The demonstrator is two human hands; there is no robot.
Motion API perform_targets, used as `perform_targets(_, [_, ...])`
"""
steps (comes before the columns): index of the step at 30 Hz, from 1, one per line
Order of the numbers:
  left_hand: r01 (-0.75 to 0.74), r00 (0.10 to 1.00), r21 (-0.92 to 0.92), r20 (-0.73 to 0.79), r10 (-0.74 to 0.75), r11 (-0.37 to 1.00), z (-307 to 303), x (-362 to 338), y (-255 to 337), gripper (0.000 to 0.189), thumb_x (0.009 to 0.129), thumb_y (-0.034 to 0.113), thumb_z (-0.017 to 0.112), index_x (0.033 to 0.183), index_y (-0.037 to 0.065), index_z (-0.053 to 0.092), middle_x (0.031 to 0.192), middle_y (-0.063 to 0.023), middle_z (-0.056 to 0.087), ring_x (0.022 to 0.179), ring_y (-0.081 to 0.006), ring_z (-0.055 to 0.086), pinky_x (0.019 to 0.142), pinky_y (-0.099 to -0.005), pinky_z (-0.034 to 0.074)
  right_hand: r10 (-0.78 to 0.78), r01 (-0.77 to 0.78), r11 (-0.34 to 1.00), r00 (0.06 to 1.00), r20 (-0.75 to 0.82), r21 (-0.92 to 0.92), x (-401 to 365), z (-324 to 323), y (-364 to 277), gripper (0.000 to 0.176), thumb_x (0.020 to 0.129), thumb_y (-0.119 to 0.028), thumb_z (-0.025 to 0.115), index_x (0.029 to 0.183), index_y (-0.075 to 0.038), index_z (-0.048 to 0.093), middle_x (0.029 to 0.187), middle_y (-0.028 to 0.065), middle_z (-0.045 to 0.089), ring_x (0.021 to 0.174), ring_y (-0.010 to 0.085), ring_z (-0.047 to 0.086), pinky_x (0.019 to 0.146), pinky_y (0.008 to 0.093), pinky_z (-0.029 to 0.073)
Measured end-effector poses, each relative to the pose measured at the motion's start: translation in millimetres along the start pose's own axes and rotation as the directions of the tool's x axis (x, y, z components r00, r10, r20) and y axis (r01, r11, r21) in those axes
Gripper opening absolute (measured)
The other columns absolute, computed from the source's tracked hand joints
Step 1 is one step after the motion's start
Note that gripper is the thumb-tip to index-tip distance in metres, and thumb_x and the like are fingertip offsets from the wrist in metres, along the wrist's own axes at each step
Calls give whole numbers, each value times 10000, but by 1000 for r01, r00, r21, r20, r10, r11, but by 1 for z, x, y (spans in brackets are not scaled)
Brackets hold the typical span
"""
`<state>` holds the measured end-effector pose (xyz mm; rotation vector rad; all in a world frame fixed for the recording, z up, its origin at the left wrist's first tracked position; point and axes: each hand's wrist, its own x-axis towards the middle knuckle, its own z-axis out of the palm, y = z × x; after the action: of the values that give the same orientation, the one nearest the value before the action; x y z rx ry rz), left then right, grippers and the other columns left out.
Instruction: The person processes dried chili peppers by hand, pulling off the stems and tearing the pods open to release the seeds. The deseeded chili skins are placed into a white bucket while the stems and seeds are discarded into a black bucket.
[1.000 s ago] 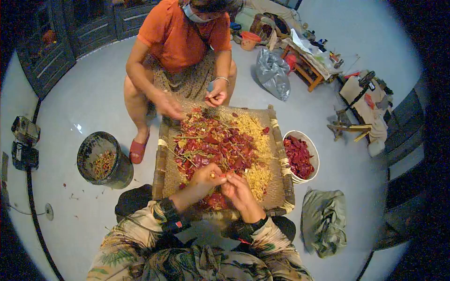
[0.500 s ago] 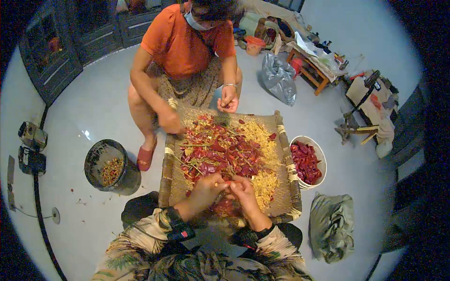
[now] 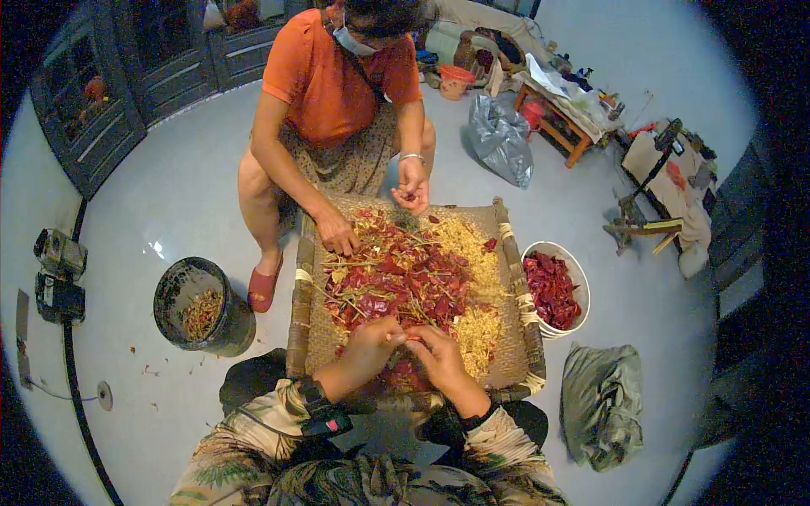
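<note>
A square woven tray (image 3: 519, 337) with a wooden rim stands before me, bearing dried red chillies (image 3: 405, 282) with stems and a band of yellow seeds (image 3: 477, 253). Over its near edge, my left hand (image 3: 371, 347) and my right hand (image 3: 439, 358) meet, fingertips pinched close together. A small red piece of dried chilli (image 3: 411, 338) shows between them, mostly hidden by the fingers. Across the tray, a co-worker's hand (image 3: 337, 234) touches the chillies at the far left corner, while their other hand (image 3: 411, 187) hovers above the far rim.
At left stands a black bucket (image 3: 232, 325) with stems and scraps inside. A white bucket (image 3: 582, 291) of red chilli skins is right of the tray, with a grey-green bag (image 3: 601, 405) nearer me. Farther back lie a grey plastic bag (image 3: 499, 139) and a wooden bench (image 3: 557, 131).
The co-worker's hand at the far left has moved right and down into the chillies. My two hands stay together in nearly the same place, still pinching.
</note>
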<state>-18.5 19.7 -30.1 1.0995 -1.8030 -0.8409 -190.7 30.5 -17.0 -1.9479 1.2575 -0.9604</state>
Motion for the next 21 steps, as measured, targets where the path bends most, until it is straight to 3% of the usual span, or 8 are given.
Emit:
perform_targets(3, [37,999,-2,7,-37,999,-1,0,2,153,802,164,593,763,23,548,712,-162,567,657,-334,563,583,-386,443,24,-24,1000,1000,-1,0,-2,2,-1,204,836,-201,589,946,-31,617,899,133,634,854,300,606,749,357,475])
perform_targets(6, [32,999,-34,10,-31,999,0,-1,0,152,811,158,589,762,21,547,697,-155,561,641,-294,571,578,-372,442,29,-29,999,1000,1,-23,-3,2,0,207,846,-209,573,948,-35,622,908,141,636,841,301,612,726,357,480])
perform_targets(9, [138,990,-128,30,-135,982,-1,0,5,138,812,143,599,774,20,548,680,-132,563,623,-249,568,579,-349,445,59,-59,998,998,0,-23,-3,-1,-3,217,857,-220,557,948,-35,625,907,146,638,827,305,615,719,354,480])
perform_targets(11, [121,993,-92,-5,-122,988,-4,2,14,122,806,130,612,789,26,552,697,-112,575,633,-219,567,587,-338,448,90,-90,996,996,-6,-5,-4,1,0,224,866,-224,545,945,-30,626,896,149,639,812,302,619,719,350,479])
perform_targets(15, [200,978,-136,-28,-206,970,-2,4,17,119,821,142,614,849,40,557,764,-44,564,731,-132,528,659,-288,446,157,-147,970,987,-37,192,-7,11,14,220,873,-215,551,920,-13,623,827,118,641,758,213,611,688,310,467])
perform_targets(21, [193,980,-238,7,-197,952,2,6,8,134,807,144,632,878,49,569,834,-42,579,806,-128,536,730,-284,441,240,-228,919,971,0,321,-8,12,12,186,877,-182,558,898,-7,619,782,41,612,742,105,546,675,256,439])
